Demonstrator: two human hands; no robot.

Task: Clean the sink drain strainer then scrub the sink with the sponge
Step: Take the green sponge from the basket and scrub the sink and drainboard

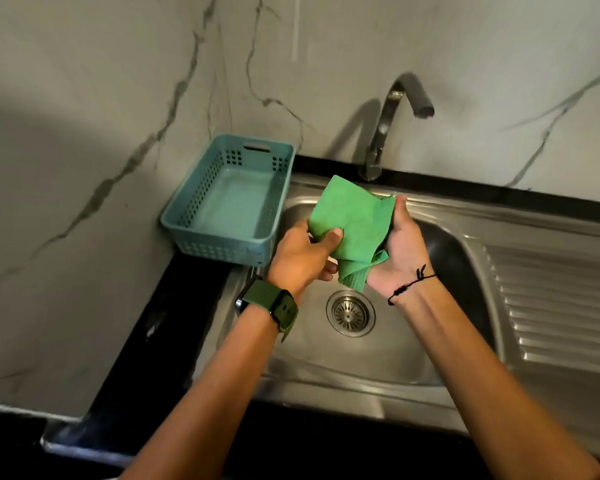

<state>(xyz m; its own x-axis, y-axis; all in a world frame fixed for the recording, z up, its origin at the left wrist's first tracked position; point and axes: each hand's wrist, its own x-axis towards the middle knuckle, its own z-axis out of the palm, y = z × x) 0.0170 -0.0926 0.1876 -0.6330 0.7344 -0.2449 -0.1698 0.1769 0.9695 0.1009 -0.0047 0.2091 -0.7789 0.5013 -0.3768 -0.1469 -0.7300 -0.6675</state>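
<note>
We are pinching a crumpled green microfibre cloth [352, 223] between both sets of fingers, the left hand [300, 258] gripping its lower left edge with the thumb on top, the right hand [400, 249] closing around its right side. We are holding it above the stainless steel sink [326, 358], over the round metal drain strainer [350, 312] sitting in the drain. A teal perforated plastic basket [201, 202] is resting on the dark surface [174, 306] beside the sink, left of the curved faucet [388, 126].

Dim warm light, faucet [388, 133] shadow on marble wall [84, 98], soft glare on sink [551, 289], wide-angle edge bending.
</note>
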